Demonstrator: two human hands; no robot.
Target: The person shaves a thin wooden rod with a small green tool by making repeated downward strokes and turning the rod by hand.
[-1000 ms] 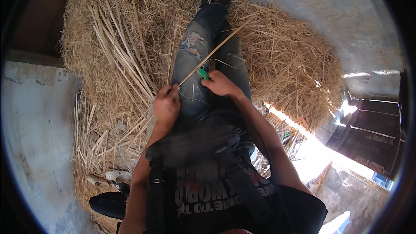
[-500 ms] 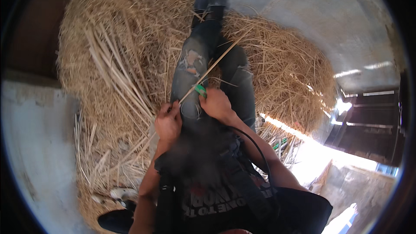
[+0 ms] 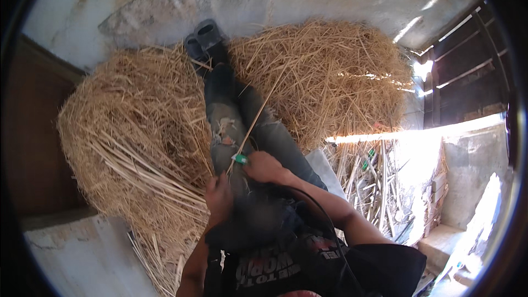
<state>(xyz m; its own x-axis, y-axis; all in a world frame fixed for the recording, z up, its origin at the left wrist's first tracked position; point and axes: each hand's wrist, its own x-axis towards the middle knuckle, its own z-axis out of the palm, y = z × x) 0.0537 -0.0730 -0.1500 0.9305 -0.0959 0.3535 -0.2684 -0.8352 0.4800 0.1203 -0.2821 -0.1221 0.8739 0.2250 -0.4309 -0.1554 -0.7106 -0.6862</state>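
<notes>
I'm seeing my left hand [image 3: 219, 197] closing around the lower end of a long stalk [image 3: 254, 122] that is slanting up over my jeans [image 3: 231, 126]. My right hand [image 3: 265, 166] is gripping a green tool [image 3: 240, 159] against the stalk. Straw [image 3: 137, 132] is lying on both sides.

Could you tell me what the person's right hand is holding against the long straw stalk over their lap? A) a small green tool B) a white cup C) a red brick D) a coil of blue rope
A: the right hand grips a small green tool at the straw stalk, which slants up over the jeans, while the left hand holds the stalk's lower end.
</notes>
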